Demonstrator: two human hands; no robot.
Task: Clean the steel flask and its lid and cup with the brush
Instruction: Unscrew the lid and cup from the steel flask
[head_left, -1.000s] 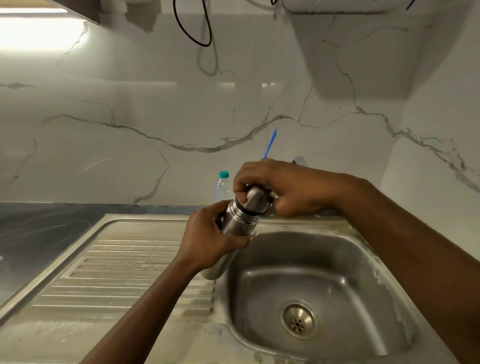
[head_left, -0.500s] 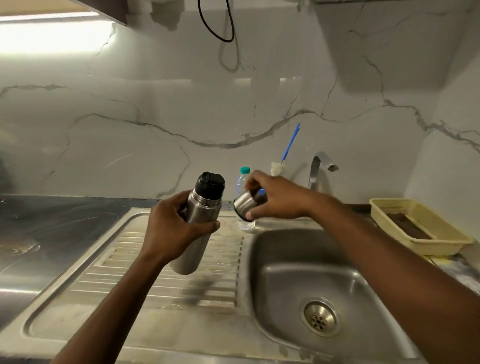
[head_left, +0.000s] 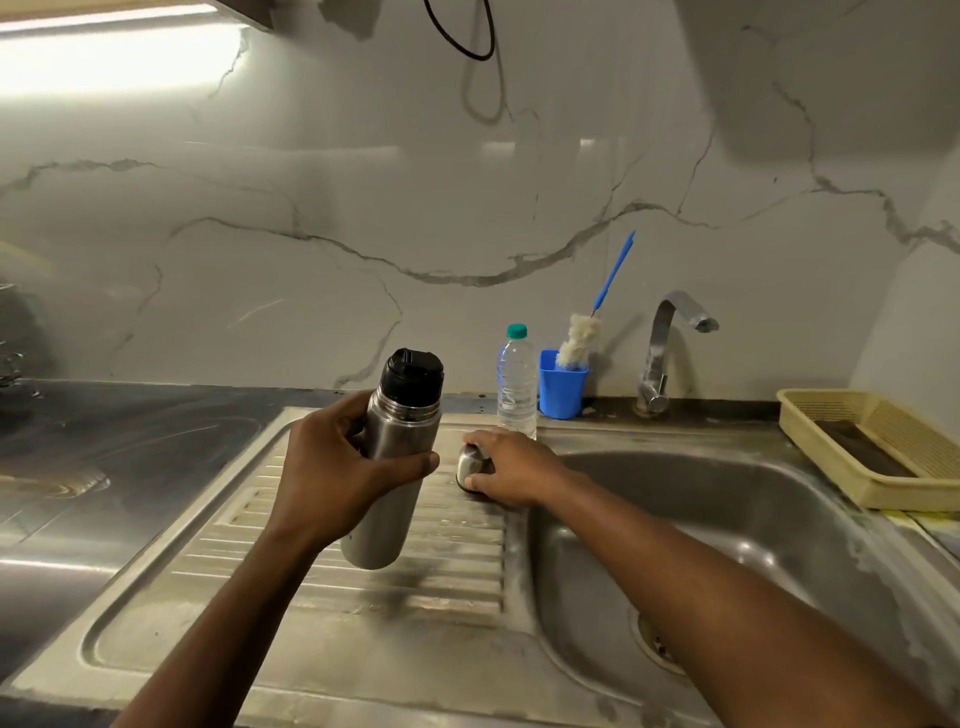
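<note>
Head view, items as we find them:

1. Left hand (head_left: 332, 467): fingers clamped round the flask (head_left: 376, 530), which is held nearly upright, clear above the ribbed drainer (head_left: 291, 530).
2. Lid (head_left: 412, 376): black, seated on the flask's neck.
3. Right hand (head_left: 511, 465): fingers curled over the cup (head_left: 470, 461), low at the drainer's back right, just beside the basin (head_left: 779, 519). We cannot tell whether the cup touches the steel.
4. Brush (head_left: 579, 338): white bristles, blue handle, standing tilted in a blue holder (head_left: 561, 387) against the wall.
5. Bottle (head_left: 516, 384): clear, green cap, just left of the holder.
6. Tap (head_left: 670, 338): behind the basin.
7. Tray (head_left: 893, 431): yellow, on the worktop (head_left: 130, 441) run, far right.
</note>
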